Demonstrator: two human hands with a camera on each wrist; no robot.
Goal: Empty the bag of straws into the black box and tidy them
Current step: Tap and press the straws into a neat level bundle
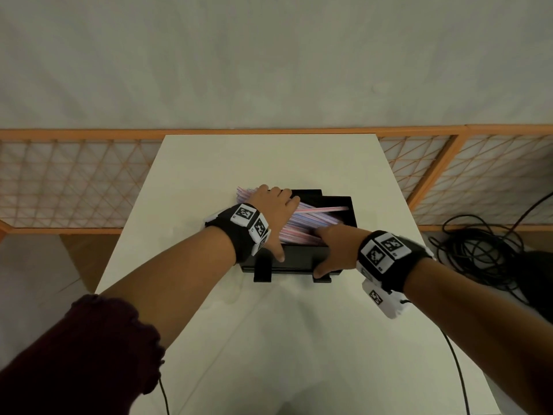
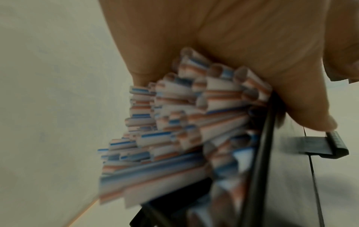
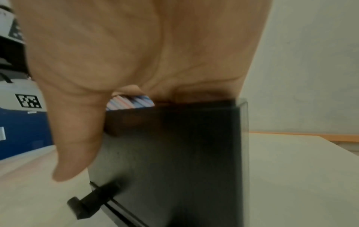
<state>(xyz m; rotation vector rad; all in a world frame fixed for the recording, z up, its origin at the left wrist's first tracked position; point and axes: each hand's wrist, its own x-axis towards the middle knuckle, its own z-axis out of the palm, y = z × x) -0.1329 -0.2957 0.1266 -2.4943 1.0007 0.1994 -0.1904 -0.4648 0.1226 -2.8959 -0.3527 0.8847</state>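
A black box (image 1: 299, 260) stands in the middle of the white table (image 1: 269, 348). Pink-and-blue striped straws (image 1: 317, 218) lie slanted in it, and their ends stick out over its far left corner. My left hand (image 1: 273, 211) lies flat on the straws with fingers stretched out and thumb down the near wall. In the left wrist view the palm (image 2: 233, 46) covers the straw ends (image 2: 174, 130) beside the box wall (image 2: 258, 169). My right hand (image 1: 338, 247) grips the box's near right rim. Its thumb (image 3: 73, 145) is outside the wall (image 3: 174, 153), its fingers inside by the straws (image 3: 130, 102). No bag shows.
Two black clips (image 1: 263, 272) jut from the box's near wall onto the table. An orange lattice fence (image 1: 74, 187) runs behind the table. Coiled black cables (image 1: 478, 253) lie on the floor to the right. Wires trail from both wrists.
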